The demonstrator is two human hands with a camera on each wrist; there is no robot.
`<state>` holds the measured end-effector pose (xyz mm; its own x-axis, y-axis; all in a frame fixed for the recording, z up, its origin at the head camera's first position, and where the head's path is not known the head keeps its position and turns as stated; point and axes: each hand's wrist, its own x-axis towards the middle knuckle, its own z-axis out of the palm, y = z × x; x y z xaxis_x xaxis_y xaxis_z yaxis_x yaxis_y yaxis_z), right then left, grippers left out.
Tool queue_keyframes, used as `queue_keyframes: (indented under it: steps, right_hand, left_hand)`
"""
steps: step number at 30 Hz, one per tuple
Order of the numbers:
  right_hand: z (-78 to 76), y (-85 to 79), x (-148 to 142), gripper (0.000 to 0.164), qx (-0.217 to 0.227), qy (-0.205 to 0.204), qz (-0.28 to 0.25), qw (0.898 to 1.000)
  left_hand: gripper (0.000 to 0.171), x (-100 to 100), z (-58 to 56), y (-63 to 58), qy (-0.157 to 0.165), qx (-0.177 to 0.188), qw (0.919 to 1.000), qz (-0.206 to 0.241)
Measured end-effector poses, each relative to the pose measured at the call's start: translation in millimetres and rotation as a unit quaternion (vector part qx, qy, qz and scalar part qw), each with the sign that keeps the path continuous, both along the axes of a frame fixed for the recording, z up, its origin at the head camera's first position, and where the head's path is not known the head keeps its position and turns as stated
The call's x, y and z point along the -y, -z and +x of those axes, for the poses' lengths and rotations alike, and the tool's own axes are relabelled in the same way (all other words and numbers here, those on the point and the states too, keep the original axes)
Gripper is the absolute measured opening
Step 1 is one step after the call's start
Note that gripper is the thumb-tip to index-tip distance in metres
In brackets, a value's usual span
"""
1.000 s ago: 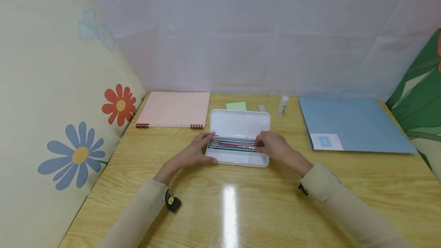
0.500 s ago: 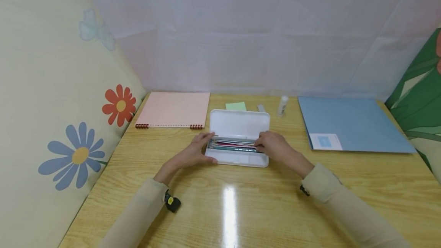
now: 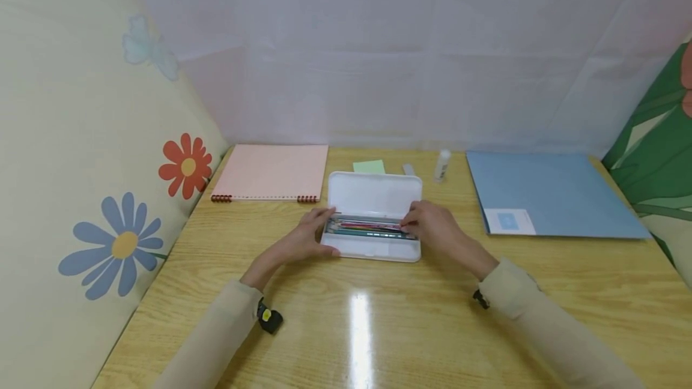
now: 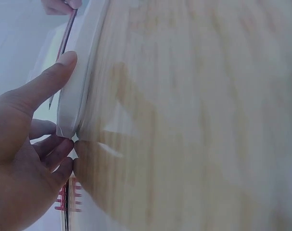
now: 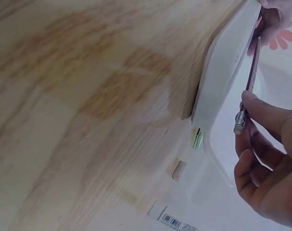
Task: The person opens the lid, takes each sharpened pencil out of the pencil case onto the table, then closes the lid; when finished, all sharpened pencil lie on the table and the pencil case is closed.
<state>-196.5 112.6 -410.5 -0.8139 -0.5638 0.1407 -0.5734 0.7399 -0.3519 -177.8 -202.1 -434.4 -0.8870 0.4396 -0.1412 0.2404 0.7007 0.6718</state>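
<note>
A white pencil case (image 3: 375, 192) lies with its lid up in the middle of the table, and several pencils (image 3: 367, 234) lie lengthwise inside it. My left hand (image 3: 300, 242) grips the case's left end, thumb on the front wall and fingers around the end. At the other end, my right hand (image 3: 437, 228) pinches a dark red pencil (image 5: 253, 72) between thumb and fingers, close to its eraser. The left wrist view has this pencil (image 4: 68, 33) slanting above the case wall (image 4: 81, 82), its point toward my left hand.
Left of the case lies a pink spiral notebook (image 3: 273, 171). Green sticky notes (image 3: 369, 167), a small grey-white eraser-like block (image 3: 408, 170) and an upright glue stick (image 3: 441, 165) stand behind it. A blue folder (image 3: 557, 194) lies at the right.
My right hand has shifted slightly, and the dark red pencil it pinches has risen a little from the others. My left hand has stayed on the case.
</note>
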Motion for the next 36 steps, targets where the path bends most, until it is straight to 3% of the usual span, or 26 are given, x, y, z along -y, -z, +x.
queue_keyframes:
  steps: [6, 12, 17, 28, 36]
  right_hand:
    - [5.5, -3.1, -15.9, 0.009, -0.003, 0.022, -0.051, 0.998]
    - [9.2, 1.5, -42.4, 0.008, -0.056, 0.016, -0.120, 0.991]
    - [11.5, 4.8, -66.0, 0.009, -0.085, 0.019, -0.142, 0.986]
    - [21.5, 11.2, -113.3, 0.015, -0.133, 0.041, -0.120, 0.983]
    - [29.0, 17.3, -140.1, 0.014, -0.136, 0.040, -0.067, 0.988]
  left_hand:
    - [0.102, -0.6, 0.0, 0.6, -0.002, -0.002, 1.0000, 0.005]
    - [0.102, -0.5, 0.4, 0.4, 0.001, -0.005, 1.0000, 0.003]
    - [0.102, 0.1, 0.9, -0.2, -0.001, -0.005, 1.0000, 0.008]
    - [0.102, 1.1, -0.6, 2.5, -0.004, 0.002, 1.0000, 0.008]
    - [0.101, -0.1, 0.2, 0.2, -0.002, -0.003, 0.9999, 0.011]
